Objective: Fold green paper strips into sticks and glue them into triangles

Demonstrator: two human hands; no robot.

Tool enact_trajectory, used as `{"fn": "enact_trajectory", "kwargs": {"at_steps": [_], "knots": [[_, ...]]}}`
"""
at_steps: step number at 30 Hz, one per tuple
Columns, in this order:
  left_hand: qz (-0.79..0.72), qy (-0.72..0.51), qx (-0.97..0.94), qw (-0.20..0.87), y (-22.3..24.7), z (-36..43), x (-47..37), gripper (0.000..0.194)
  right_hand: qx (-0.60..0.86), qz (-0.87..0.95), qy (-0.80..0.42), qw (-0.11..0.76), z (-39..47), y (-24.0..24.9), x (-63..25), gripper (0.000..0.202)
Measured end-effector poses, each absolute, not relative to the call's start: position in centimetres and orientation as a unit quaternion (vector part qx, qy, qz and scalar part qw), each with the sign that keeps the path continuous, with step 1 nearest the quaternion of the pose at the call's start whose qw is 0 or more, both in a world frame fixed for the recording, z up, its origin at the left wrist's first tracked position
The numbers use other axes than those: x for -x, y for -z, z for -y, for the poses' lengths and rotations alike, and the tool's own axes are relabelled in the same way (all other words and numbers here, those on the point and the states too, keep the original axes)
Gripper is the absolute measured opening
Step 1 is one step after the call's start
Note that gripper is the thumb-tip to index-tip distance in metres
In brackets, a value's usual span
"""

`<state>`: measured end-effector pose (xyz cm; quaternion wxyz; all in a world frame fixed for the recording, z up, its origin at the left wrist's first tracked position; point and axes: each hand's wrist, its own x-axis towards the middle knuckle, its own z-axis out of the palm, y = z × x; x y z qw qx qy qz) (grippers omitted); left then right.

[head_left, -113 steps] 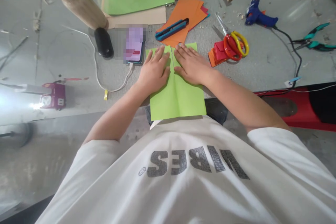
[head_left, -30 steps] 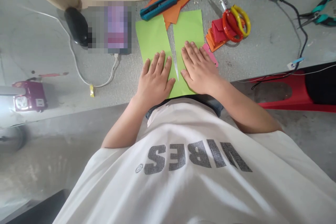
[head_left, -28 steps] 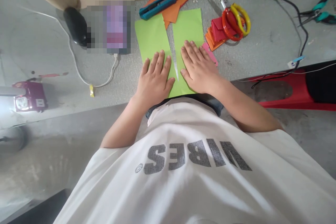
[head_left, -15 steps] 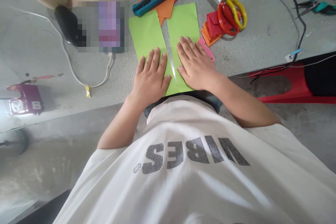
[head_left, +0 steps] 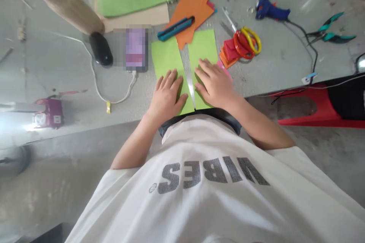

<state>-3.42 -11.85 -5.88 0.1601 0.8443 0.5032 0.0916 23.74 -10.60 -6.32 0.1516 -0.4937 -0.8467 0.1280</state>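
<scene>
Two pieces of light green paper lie on the grey table at its front edge, a left piece (head_left: 167,57) and a right piece (head_left: 203,45). A narrow wedge-shaped gap runs between them, wide at the far end and closing to a point near my body. My left hand (head_left: 169,93) rests flat on the left piece with its fingers stretched out. On the right piece lies my right hand (head_left: 214,83), fingers spread. Just beyond the paper are a teal utility knife (head_left: 175,29) and orange paper sheets (head_left: 189,5).
Scissors (head_left: 247,41) lie on folded red and orange paper to the right. Farther right are a blue glue gun (head_left: 269,7) and pliers (head_left: 327,32). At left stand a phone (head_left: 136,49) on a cable, a wooden-handled tool (head_left: 71,5) and a purple lamp-like device (head_left: 49,113).
The gap between the green pieces has widened and now reaches the near edge, so the two pieces look parted. The view has shifted, showing more of the table's far side.
</scene>
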Motion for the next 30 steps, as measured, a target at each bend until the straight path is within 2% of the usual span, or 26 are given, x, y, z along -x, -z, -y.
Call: {"fn": "enact_trajectory", "kwargs": {"at_steps": [3,4,6,7,8,10,11,14,20,24,30], "knots": [[-0.479,-0.099,-0.862,0.130,4.9,13.4,4.5,0.063,0.431,0.873,-0.083,0.212,12.3,5.6,-25.1,0.072],[-0.460,-0.081,-0.875,0.127,4.8,14.1,5.0,0.070,0.407,0.884,-0.079,0.218,13.0,5.6,-25.7,0.075],[-0.435,-0.035,-0.892,0.118,4.8,15.5,6.0,0.099,0.365,0.907,-0.069,0.199,14.6,5.7,-26.9,0.089],[-0.426,-0.016,-0.898,0.110,5.0,16.1,6.5,0.106,0.357,0.914,-0.060,0.183,15.4,5.9,-27.4,0.093],[-0.419,-0.006,-0.903,0.100,5.1,16.6,6.9,0.104,0.355,0.919,-0.052,0.164,16.0,6.1,-27.8,0.086],[-0.405,-0.013,-0.910,0.084,5.4,17.3,7.5,0.087,0.352,0.924,-0.041,0.144,17.0,6.6,-28.3,0.058],[-0.396,-0.023,-0.914,0.082,5.4,17.5,7.8,0.077,0.350,0.925,-0.043,0.143,17.2,6.9,-28.5,0.055],[-0.355,-0.069,-0.927,0.100,5.0,18.0,8.8,0.065,0.350,0.917,-0.064,0.177,17.3,7.6,-28.8,0.064],[-0.340,-0.170,-0.919,0.106,3.8,19.2,11.7,0.071,0.420,0.863,-0.136,0.244,16.0,8.7,-28.1,0.067],[-0.332,-0.214,-0.913,0.098,4.0,19.9,12.7,0.073,0.454,0.824,-0.177,0.289,14.5,9.2,-27.0,0.064],[-0.299,-0.220,-0.920,0.128,5.1,19.0,10.8,0.060,0.480,0.770,-0.227,0.354,11.7,8.2,-24.9,0.052]]}}
